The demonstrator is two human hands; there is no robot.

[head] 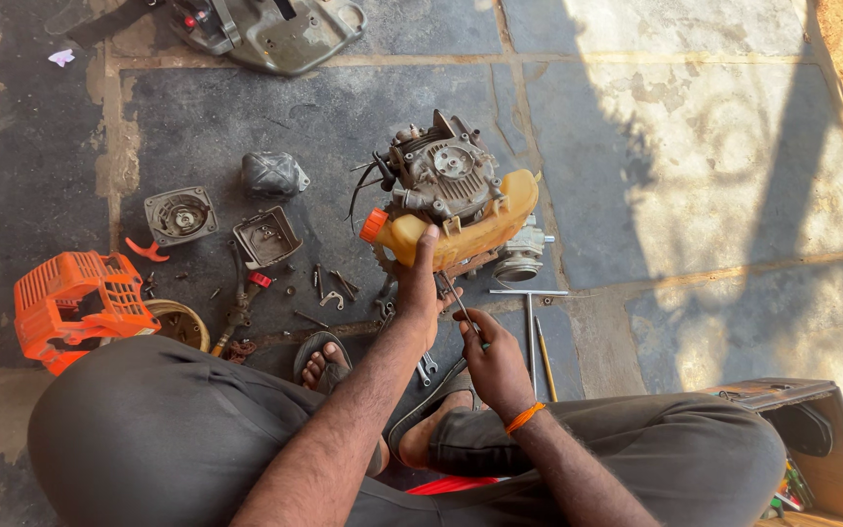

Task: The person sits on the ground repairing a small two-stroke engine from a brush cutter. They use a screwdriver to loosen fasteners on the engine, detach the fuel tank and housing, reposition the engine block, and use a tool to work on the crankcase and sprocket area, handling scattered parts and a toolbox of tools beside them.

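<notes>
Two hands work at a small engine that stands on the stone floor just ahead of the seated person's crossed legs. The left hand reaches forward with its fingers stretched out, the fingertips pressed against the yellowish fuel tank at the engine's near side, close to the tank's orange cap. The right hand sits nearer the body, an orange band at its wrist, its fingers closed around a thin metal tool whose tip points up toward the underside of the tank (whether the tip touches the engine I cannot tell). Just right of that hand a T-shaped wrench lies flat on the floor, with a slim yellow-handled tool beside it. Loose screws and small brackets are scattered between the left arm and a dark square cover. Further left lie a round grey part, an orange plastic housing and a round ring-like piece just beside it. A dark crumpled lump rests behind the square cover, and a grey metal guard lies at the top edge. An open toolbox stands at the lower right, by the person's knee.
</notes>
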